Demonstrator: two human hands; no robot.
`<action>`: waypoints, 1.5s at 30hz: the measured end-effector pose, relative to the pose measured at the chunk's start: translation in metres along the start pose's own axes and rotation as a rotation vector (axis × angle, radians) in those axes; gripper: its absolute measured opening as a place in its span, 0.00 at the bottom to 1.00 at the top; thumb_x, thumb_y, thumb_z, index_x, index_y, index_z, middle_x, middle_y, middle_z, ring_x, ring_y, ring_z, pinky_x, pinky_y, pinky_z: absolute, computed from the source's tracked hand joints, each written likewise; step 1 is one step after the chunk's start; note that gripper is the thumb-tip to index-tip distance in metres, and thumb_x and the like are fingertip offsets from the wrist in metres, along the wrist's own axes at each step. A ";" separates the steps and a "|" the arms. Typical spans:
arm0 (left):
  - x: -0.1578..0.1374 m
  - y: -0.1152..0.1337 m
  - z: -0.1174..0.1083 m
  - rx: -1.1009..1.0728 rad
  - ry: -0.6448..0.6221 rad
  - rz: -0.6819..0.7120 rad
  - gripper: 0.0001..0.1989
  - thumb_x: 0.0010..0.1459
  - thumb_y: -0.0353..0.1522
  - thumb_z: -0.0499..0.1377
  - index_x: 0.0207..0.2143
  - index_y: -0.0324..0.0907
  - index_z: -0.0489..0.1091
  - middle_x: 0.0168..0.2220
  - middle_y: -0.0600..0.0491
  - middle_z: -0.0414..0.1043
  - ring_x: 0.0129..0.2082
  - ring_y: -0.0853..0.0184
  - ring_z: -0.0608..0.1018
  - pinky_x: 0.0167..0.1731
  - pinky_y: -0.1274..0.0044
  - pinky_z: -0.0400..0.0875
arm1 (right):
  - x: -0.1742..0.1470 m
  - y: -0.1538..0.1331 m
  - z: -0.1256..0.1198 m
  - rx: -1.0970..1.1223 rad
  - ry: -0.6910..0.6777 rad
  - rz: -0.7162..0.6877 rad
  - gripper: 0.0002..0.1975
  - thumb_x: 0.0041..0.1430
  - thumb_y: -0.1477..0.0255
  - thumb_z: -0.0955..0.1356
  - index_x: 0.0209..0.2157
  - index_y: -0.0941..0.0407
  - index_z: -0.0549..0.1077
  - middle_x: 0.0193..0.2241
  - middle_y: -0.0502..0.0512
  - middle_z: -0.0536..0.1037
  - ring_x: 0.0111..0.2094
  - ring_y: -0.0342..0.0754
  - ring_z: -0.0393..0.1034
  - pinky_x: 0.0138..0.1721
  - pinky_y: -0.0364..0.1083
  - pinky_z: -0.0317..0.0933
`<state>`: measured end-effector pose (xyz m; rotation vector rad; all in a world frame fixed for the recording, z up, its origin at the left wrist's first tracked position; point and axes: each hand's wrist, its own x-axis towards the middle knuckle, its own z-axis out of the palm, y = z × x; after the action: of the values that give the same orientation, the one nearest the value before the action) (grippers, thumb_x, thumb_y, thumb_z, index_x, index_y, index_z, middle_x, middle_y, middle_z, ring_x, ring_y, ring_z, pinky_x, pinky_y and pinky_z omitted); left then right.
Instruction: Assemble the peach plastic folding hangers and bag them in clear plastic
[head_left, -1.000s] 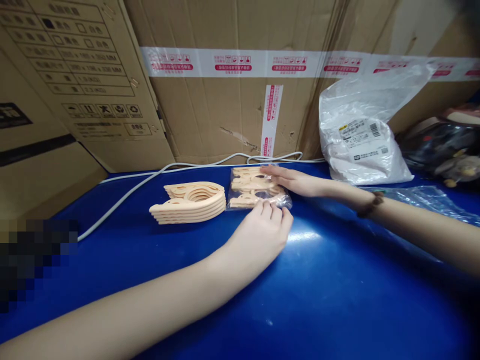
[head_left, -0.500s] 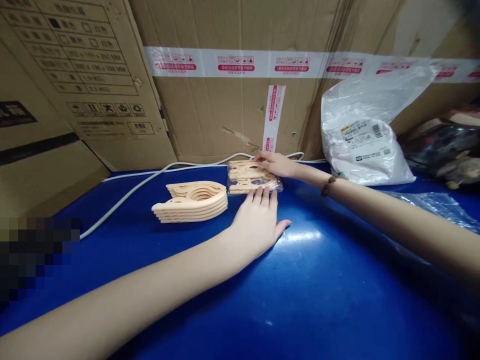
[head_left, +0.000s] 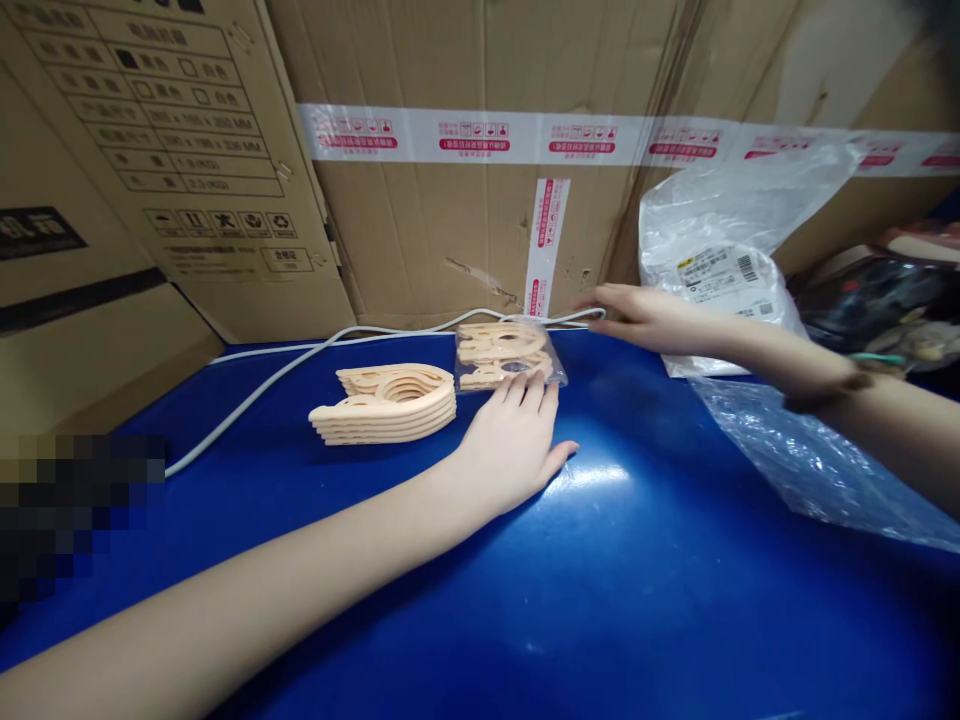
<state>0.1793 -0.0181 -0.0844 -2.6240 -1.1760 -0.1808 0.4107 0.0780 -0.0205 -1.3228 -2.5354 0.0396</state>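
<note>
My left hand [head_left: 510, 440] lies flat with the palm down, thumb spread out, fingertips at the near edge of a clear bag [head_left: 553, 365] that holds beige folding hangers [head_left: 495, 345]. To the left stands a neat stack of several more beige folding hangers [head_left: 390, 405], apart from my hand. My right hand [head_left: 649, 318] hovers above the table's back edge, fingers stretched out and nothing in them. It is in front of the left side of a white plastic parcel bag [head_left: 724, 285] with a printed label.
Cardboard boxes [head_left: 450, 220] wall off the back and left of the blue table [head_left: 600, 600]. A white cable [head_left: 262, 400] runs behind the hangers. Crumpled clear plastic [head_left: 817, 460] lies under my right forearm, with dark, cluttered items [head_left: 862, 300] at far right.
My right hand has left the bagged hangers and moved right, toward the white parcel bag. My left hand and both sets of hangers have stayed in place.
</note>
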 end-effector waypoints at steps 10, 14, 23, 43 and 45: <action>-0.038 0.007 -0.009 -0.045 -0.018 0.110 0.34 0.68 0.46 0.46 0.65 0.29 0.55 0.66 0.35 0.52 0.66 0.46 0.55 0.63 0.58 0.53 | -0.178 0.056 -0.019 -0.020 -0.460 0.493 0.38 0.44 0.54 0.74 0.59 0.46 0.70 0.56 0.66 0.72 0.54 0.63 0.70 0.50 0.54 0.67; -0.051 0.005 -0.018 -0.151 -0.073 0.145 0.32 0.68 0.46 0.44 0.65 0.31 0.55 0.67 0.39 0.52 0.67 0.50 0.55 0.63 0.58 0.54 | -0.187 0.016 -0.006 -0.111 -0.363 0.364 0.36 0.52 0.51 0.70 0.62 0.42 0.64 0.62 0.59 0.65 0.59 0.62 0.63 0.55 0.56 0.64; -0.068 -0.010 -0.032 -0.285 -0.060 0.082 0.24 0.70 0.37 0.44 0.63 0.35 0.59 0.64 0.44 0.60 0.64 0.56 0.63 0.60 0.61 0.62 | -0.118 -0.154 0.043 -0.173 -0.227 -0.138 0.39 0.60 0.49 0.63 0.62 0.66 0.64 0.59 0.77 0.63 0.57 0.75 0.63 0.49 0.68 0.66; -0.089 -0.023 -0.014 -0.366 -0.186 -0.015 0.34 0.67 0.50 0.45 0.68 0.41 0.49 0.70 0.42 0.40 0.69 0.50 0.47 0.63 0.55 0.53 | -0.088 -0.086 0.039 0.200 -0.411 -0.085 0.36 0.63 0.51 0.62 0.68 0.49 0.49 0.70 0.55 0.42 0.69 0.61 0.35 0.66 0.65 0.38; -0.089 -0.024 -0.013 -0.376 -0.222 -0.037 0.44 0.59 0.58 0.48 0.69 0.41 0.46 0.70 0.40 0.36 0.69 0.45 0.44 0.62 0.52 0.52 | -0.088 -0.077 0.037 0.165 -0.398 -0.064 0.36 0.64 0.51 0.61 0.68 0.49 0.50 0.70 0.54 0.43 0.69 0.61 0.36 0.65 0.65 0.39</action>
<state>0.1021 -0.0700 -0.0867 -3.0131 -1.3786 -0.1301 0.3872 -0.0341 -0.0644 -1.2710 -2.8190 0.5377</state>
